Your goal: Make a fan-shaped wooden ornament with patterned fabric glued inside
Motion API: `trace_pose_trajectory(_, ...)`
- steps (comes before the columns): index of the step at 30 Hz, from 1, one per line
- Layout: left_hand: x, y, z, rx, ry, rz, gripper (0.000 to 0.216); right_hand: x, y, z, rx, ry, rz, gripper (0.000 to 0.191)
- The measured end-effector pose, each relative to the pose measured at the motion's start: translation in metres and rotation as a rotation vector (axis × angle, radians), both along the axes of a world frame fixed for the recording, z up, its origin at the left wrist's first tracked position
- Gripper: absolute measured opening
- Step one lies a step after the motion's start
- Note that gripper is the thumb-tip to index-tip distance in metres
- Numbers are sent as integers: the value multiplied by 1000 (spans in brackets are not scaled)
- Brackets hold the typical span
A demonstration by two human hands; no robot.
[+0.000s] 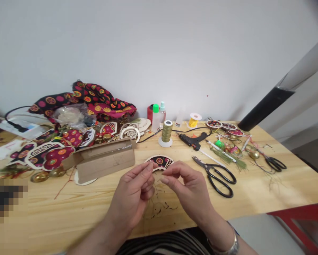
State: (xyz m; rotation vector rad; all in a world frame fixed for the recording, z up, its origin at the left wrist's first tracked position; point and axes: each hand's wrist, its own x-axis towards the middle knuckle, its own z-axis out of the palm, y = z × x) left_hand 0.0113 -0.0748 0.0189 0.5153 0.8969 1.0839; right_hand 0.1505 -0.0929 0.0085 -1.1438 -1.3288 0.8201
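Note:
A small fan-shaped ornament (160,162), with a pale wooden rim and dark patterned cloth, is pinched at its lower left edge by my left hand (137,191). Thumb and forefinger of my right hand (188,189) are closed together just under the ornament's lower edge; what lies between them is too small to make out. Thin threads (156,200) and dark scraps show on the table below my fingers. Beyond the ornament a spool of olive thread (166,131) stands upright. Black-handled scissors (214,173) lie right of my right hand.
An open cardboard box (105,161) and a pile of ornaments (52,156) sit left, with patterned fabric (95,97) behind. A glue gun (193,141), yellow spool (193,121) and green-capped bottle (155,118) stand farther back. Green tassels (227,157) and smaller scissors (275,164) lie right.

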Motion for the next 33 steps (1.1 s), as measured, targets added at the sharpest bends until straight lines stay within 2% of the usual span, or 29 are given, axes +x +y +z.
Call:
trace_pose_trajectory(15, 2, -1, 3, -49, 37, 25, 26, -11, -11, 0, 169, -155, 12, 28)
trace_pose_trajectory(21, 3, 1, -2, -78, 35, 30, 28, -13, -4, 2, 275, -167, 0, 22)
trace_pose_trajectory(25, 4, 1, -5, -37, 17, -20, 23, -12, 1, 0, 304, -234, 23, 14)
trace_pose_trajectory(28, 4, 3, -7, -8, 48, -47, 22, -6, -2, 6, 305, -317, 83, 13)
trace_pose_trajectory(30, 4, 7, -8, 9, 87, -52, 24, 0, -6, 18, 284, -369, 165, 15)
trace_pose_trajectory(32, 3, 10, -8, 11, 121, -52, 28, 6, -11, 35, 245, -419, 348, 16)
trace_pose_trajectory(33, 3, 11, -8, 6, 134, -50, 30, 9, -12, 42, 230, -439, 487, 17)
